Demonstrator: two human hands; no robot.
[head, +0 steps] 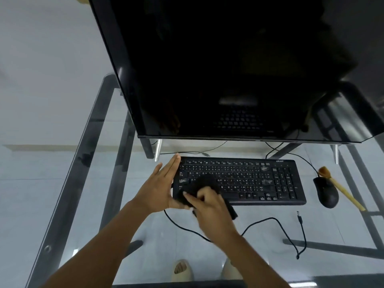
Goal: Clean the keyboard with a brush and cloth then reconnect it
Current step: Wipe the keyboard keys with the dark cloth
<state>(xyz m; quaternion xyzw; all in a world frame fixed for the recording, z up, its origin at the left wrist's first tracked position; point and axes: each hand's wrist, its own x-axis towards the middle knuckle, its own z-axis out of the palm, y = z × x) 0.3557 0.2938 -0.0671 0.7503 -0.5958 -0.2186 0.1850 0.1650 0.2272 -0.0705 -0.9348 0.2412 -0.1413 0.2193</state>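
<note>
- Keyboard (249, 179), a flat black plastic full-size board, lies on the clear glass bench (87, 183) just in front of the dark monitor (207, 69); it looks stiff and light, likely to slide on glass unless braced.
- Cloth: a soft dark cloth (204, 185) is bunched over the left-hand keys; limp and compliant, it should mould between keycaps under light pressure.
- Right hand (209, 206) has its grip clamped on the cloth, fingers curled round the wad, pressing it to the keys.
- Left hand (161, 183) has its grip apart, fingers straight, the flat palm set against the keyboard's left edge, seemingly bracing it; that short edge is a sound place to steady it.
- Black cable (270, 220) loops loosely across the glass, and its plug (299, 216) lies free in front of the keyboard's right end; I judge reconnection still to come, best taken by the stiff plug body.
- Wooden-handled brush (340, 188) lies just right of the black mouse (326, 192), unheld.
</note>
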